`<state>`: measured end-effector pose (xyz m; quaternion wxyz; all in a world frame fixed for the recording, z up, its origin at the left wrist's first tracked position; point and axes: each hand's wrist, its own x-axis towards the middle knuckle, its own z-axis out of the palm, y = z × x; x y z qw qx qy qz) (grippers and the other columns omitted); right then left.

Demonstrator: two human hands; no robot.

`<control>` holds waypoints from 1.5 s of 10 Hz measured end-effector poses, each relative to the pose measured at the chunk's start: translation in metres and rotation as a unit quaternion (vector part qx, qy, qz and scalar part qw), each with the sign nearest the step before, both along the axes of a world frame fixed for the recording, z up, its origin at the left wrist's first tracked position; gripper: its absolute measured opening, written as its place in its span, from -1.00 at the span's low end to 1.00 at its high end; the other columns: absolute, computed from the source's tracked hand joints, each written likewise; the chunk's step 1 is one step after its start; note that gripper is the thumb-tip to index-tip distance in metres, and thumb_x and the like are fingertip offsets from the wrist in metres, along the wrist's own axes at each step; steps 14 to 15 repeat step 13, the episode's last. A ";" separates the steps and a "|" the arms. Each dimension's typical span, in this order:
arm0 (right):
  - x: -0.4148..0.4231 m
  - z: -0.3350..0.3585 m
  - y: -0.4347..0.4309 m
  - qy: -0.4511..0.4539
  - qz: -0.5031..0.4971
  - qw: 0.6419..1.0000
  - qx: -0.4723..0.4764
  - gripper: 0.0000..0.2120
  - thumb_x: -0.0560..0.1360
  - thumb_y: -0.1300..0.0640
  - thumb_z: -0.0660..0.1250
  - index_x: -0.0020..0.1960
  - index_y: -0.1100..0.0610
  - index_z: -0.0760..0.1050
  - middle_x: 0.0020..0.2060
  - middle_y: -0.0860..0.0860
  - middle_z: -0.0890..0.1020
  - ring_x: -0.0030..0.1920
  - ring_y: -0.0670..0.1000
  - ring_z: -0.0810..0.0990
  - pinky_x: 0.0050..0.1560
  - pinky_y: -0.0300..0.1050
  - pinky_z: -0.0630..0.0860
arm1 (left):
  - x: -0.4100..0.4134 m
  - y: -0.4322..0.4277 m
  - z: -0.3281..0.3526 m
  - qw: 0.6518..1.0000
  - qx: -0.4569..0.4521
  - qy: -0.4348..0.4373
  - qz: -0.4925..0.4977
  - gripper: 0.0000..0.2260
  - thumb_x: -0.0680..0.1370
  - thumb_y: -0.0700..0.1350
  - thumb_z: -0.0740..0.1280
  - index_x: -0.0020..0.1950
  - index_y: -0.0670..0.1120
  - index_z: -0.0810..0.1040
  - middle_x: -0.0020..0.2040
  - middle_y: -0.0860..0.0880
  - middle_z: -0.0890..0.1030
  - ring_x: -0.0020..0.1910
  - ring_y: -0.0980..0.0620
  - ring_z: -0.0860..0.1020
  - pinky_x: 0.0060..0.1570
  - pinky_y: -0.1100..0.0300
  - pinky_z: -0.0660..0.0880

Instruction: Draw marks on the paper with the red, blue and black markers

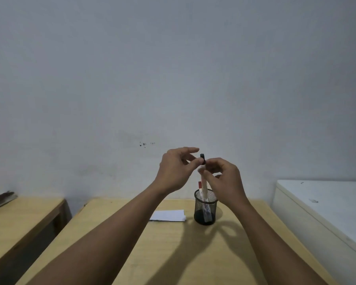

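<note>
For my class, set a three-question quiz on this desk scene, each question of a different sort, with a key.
1. True or false: the paper lies left of the mesh cup.
2. Which hand pinches the dark cap? A) left hand B) right hand
3. Fill in: the white marker in the hands has its lower end in the ____.

Key: 1 true; 2 A; 3 cup.

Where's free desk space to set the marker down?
Bare wood on the desk in front of the paper and mesh cup, between the forearms. Also left of the paper. Crowded at the cup, where both hands hold a marker.
</note>
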<state>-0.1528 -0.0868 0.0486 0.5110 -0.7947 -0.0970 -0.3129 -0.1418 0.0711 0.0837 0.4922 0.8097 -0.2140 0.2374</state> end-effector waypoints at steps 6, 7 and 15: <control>0.100 -0.082 -0.056 0.096 -0.100 0.978 -0.157 -0.60 0.58 0.11 0.40 0.38 -0.05 0.42 -0.13 -0.10 0.59 -0.06 -0.03 0.65 -0.14 -0.05 0.66 | 0.099 -0.043 -0.123 0.903 0.416 0.093 0.043 -0.20 0.38 0.38 0.39 0.51 0.06 0.28 0.47 0.01 0.38 0.47 -0.04 0.24 0.45 -0.32 -0.07; 0.107 -0.093 -0.059 0.120 -0.104 0.971 -0.179 -0.61 0.57 0.06 0.40 0.37 -0.07 0.43 -0.21 -0.17 0.56 -0.05 -0.02 0.63 -0.07 0.02 0.65 | 0.107 -0.050 -0.133 0.902 0.421 0.078 0.049 -0.26 0.41 0.32 0.39 0.50 0.05 0.30 0.43 -0.02 0.38 0.44 -0.06 0.27 0.44 -0.34 -0.04; 0.110 -0.092 -0.052 0.144 -0.149 0.957 -0.202 -0.56 0.64 0.00 0.28 0.50 -0.05 0.39 0.23 0.01 0.59 0.25 0.05 0.55 0.30 0.19 0.44 | 0.107 -0.045 -0.120 0.922 0.375 0.077 0.056 -0.22 0.42 0.36 0.35 0.55 0.08 0.23 0.44 -0.02 0.35 0.45 -0.06 0.26 0.44 -0.30 -0.03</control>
